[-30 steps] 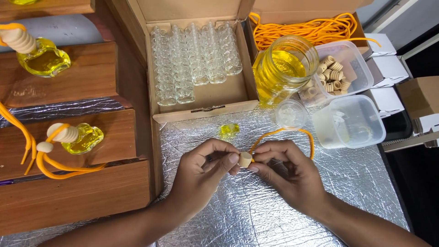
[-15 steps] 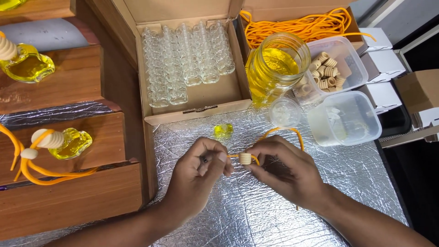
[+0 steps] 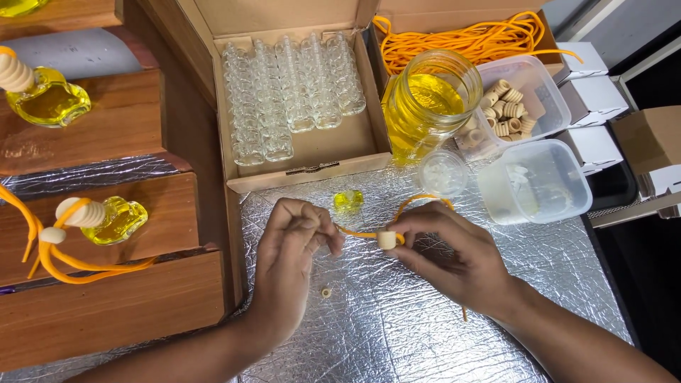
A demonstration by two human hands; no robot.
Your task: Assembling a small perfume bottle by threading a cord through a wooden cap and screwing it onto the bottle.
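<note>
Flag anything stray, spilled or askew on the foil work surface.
One small pale ring-shaped bead lies loose on the crinkled silver foil, just below the left hand, apart from the clear tub of wooden caps. No spill shows around the yellow-liquid glass jar.

I see my hands have drawn apart since a second ago: the left hand [image 3: 294, 245] now pulls the orange cord [image 3: 355, 232] leftward, and the wooden bead [image 3: 386, 240], earlier hidden between my fingers, shows at frame centre.

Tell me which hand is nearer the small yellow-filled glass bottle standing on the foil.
Left. The left hand sits just below-left of the small yellow-filled glass bottle; the right hand lies farther, below-right, pinching the wooden bead.
</note>
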